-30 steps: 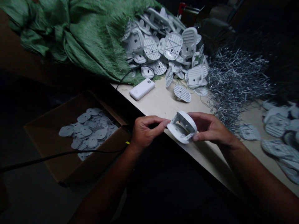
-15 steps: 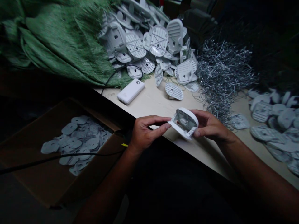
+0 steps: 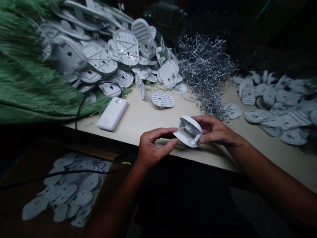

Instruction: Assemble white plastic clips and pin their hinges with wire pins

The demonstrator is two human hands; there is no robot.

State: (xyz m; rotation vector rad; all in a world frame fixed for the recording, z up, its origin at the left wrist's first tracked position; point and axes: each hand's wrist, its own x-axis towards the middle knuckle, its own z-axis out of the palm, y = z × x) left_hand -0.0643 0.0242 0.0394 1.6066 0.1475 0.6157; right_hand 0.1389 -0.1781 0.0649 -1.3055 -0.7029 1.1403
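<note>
Between my hands, over the table's front edge, is a rounded white plastic housing [image 3: 189,142] with a hollow, ribbed inside turned toward me. My right hand [image 3: 214,132] is closed on its right end, thumb in front and fingers behind. The thumb and forefinger of my left hand [image 3: 155,145] pinch its left end. Beyond the housing, a ribbed white plastic plate [image 3: 162,99] lies on the table [image 3: 146,117], and a thinner plate [image 3: 140,86] leans beside it.
A heap of white plastic parts [image 3: 126,46] spills from a green woven sack [image 3: 22,76]. Right of it are piled thin metal pins [image 3: 205,66] and more white parts [image 3: 277,102]. A white power bank [image 3: 112,114] with a black cable lies left; below, a cardboard box holds flat grey pieces [image 3: 71,188].
The view has turned to the right, so the sack, heap and power bank sit further left. Both hands keep the housing in nearly the same hold.
</note>
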